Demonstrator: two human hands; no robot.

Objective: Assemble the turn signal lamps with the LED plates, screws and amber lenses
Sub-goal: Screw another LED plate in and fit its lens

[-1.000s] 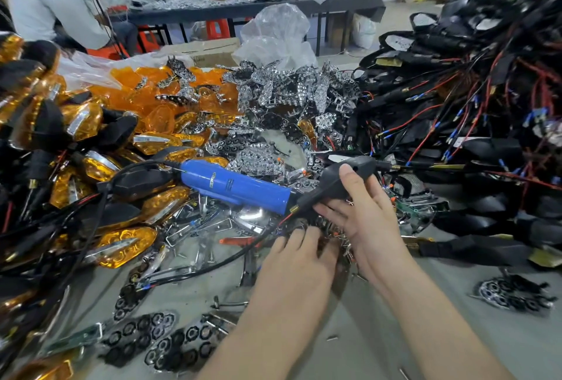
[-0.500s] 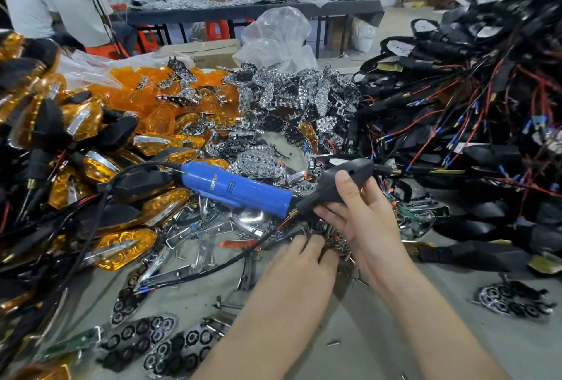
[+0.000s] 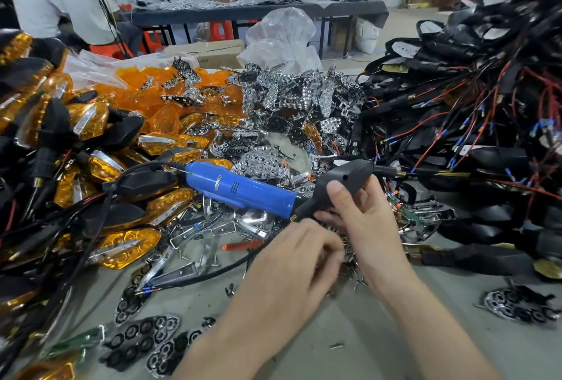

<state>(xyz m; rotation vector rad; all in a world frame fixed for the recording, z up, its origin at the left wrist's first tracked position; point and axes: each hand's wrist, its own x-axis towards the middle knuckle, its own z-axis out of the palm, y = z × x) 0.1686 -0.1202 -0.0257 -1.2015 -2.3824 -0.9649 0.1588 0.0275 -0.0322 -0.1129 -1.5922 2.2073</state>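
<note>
Centre frame: grips a black lamp housing (image 3: 343, 179) in the right hand (image 3: 365, 221), thumb across its shell, now lifted and tipped slightly higher than a second ago. Curls the left hand (image 3: 292, 261) down into the loose screws (image 3: 349, 261) just below, fingers flatter before; cannot tell if pinching one. Leaves the blue screwdriver (image 3: 240, 189) lying left of centre, tip beside the housing's stem. Suggests screw-picking ahead of fastening, with amber lenses (image 3: 146, 87) heaped upper left.
</note>
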